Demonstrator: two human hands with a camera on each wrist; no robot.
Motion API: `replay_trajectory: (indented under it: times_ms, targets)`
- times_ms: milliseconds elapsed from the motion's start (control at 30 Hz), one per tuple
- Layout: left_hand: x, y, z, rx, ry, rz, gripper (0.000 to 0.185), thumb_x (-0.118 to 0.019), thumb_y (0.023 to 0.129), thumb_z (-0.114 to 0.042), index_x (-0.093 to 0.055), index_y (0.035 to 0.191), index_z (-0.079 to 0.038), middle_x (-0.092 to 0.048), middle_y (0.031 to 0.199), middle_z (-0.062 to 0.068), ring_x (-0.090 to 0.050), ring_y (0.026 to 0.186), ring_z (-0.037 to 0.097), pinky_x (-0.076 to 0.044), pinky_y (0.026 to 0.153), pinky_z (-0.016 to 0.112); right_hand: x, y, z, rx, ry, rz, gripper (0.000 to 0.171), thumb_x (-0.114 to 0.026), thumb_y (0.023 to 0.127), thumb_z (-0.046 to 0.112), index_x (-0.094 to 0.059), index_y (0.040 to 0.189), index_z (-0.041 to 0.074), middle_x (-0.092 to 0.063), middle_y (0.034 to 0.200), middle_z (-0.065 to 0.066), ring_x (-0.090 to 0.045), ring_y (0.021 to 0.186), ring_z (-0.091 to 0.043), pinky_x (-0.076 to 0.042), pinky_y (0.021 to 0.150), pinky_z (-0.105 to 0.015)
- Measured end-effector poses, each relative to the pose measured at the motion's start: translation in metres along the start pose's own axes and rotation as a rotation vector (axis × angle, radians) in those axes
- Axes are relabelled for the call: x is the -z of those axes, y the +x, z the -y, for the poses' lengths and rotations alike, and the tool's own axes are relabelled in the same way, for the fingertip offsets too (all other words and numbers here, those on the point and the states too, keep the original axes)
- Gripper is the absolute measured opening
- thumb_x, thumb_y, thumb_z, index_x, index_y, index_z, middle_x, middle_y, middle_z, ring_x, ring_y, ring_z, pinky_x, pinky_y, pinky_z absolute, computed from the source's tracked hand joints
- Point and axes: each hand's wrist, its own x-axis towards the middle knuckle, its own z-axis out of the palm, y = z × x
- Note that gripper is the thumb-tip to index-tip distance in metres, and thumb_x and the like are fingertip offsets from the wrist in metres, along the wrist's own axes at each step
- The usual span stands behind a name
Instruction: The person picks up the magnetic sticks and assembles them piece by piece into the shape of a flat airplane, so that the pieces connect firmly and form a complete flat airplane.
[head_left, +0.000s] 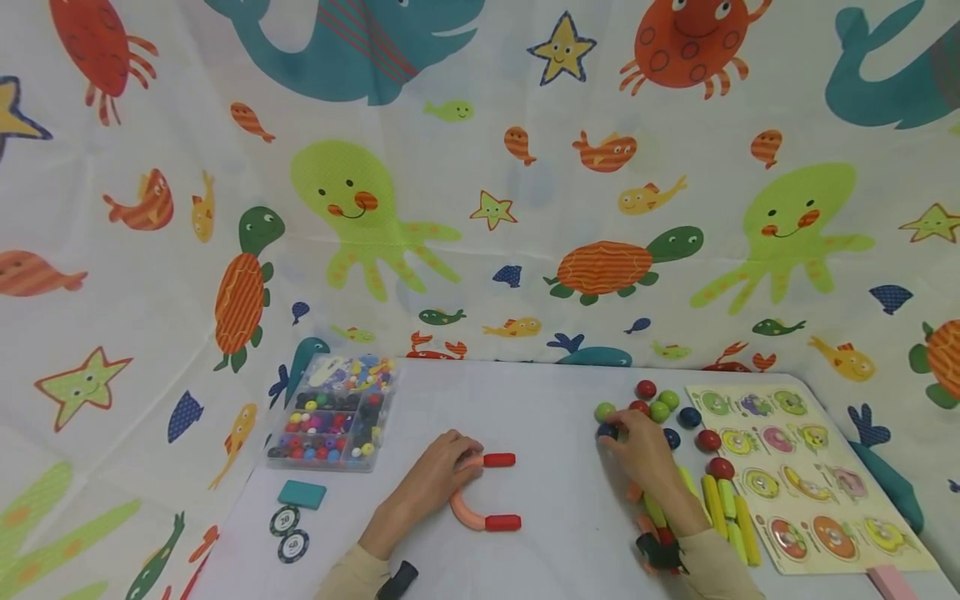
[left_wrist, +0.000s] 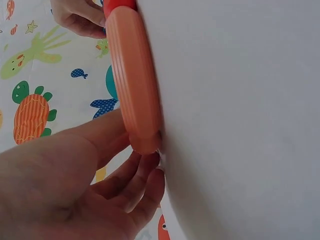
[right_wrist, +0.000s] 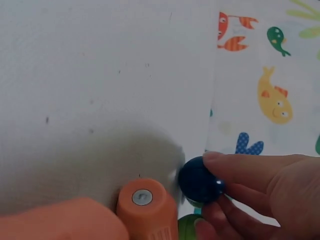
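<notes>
An orange horseshoe magnet [head_left: 471, 510] with red tips lies on the white table [head_left: 555, 400]. My left hand [head_left: 459, 463] holds its curved end; the left wrist view shows the thumb and fingers [left_wrist: 137, 175] closing on the orange bend [left_wrist: 134, 85]. At the edge of a cluster of red, green and blue balls [head_left: 660, 408], my right hand [head_left: 613, 433] pinches a dark blue ball [head_left: 607, 431]. In the right wrist view that blue ball [right_wrist: 197, 180] sits between the thumb and fingertips, beside an orange peg [right_wrist: 145, 205] and a green ball [right_wrist: 187, 227].
A clear box of beads [head_left: 333, 412] stands at the back left. A teal block [head_left: 302, 494] and two round chips [head_left: 288, 533] lie near the left edge. Yellow and green sticks [head_left: 720, 508] lie under my right wrist. A peg puzzle board [head_left: 795, 467] fills the right side.
</notes>
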Motion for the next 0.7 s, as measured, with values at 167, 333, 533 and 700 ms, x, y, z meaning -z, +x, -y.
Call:
replay_trajectory:
  times_ms: [167, 333, 533, 700]
  targets:
    - [-0.001, 0.001, 0.002, -0.004, -0.005, 0.014, 0.026, -0.073, 0.095, -0.025, -0.072, 0.118, -0.013, -0.06, 0.099, -0.004, -0.053, 0.089, 0.008, -0.049, 0.077, 0.023, -0.004, -0.002, 0.001, 0.018, -0.011, 0.018, 0.044, -0.079, 0.089, 0.012, -0.064, 0.128, 0.001, -0.064, 0.126, -0.019, -0.058, 0.114, -0.033, -0.048, 0.104, -0.055]
    - [0.0, -0.001, 0.005, -0.004, -0.003, 0.027, 0.024, -0.072, 0.095, -0.025, -0.072, 0.117, -0.013, -0.058, 0.096, -0.005, -0.051, 0.086, 0.007, -0.047, 0.075, 0.023, -0.01, -0.003, 0.007, 0.056, 0.003, 0.028, 0.042, -0.079, 0.088, 0.013, -0.065, 0.126, 0.002, -0.066, 0.121, -0.016, -0.059, 0.11, -0.031, -0.051, 0.1, -0.053]
    - [0.005, -0.003, 0.009, -0.007, -0.007, 0.026, 0.023, -0.072, 0.095, -0.023, -0.072, 0.116, -0.012, -0.059, 0.096, -0.005, -0.052, 0.087, 0.008, -0.048, 0.076, 0.023, -0.023, -0.007, 0.028, 0.113, 0.068, 0.072, 0.039, -0.081, 0.085, 0.014, -0.069, 0.121, 0.006, -0.069, 0.111, -0.007, -0.06, 0.1, -0.021, -0.055, 0.091, -0.043]
    - [0.007, -0.003, 0.01, -0.02, 0.013, 0.005, 0.022, -0.072, 0.095, -0.022, -0.071, 0.116, -0.013, -0.059, 0.097, -0.005, -0.053, 0.088, 0.007, -0.05, 0.078, 0.023, -0.04, -0.012, 0.054, 0.133, 0.11, 0.122, 0.036, -0.083, 0.084, 0.016, -0.071, 0.117, 0.009, -0.069, 0.108, -0.002, -0.06, 0.098, -0.016, -0.056, 0.09, -0.038]
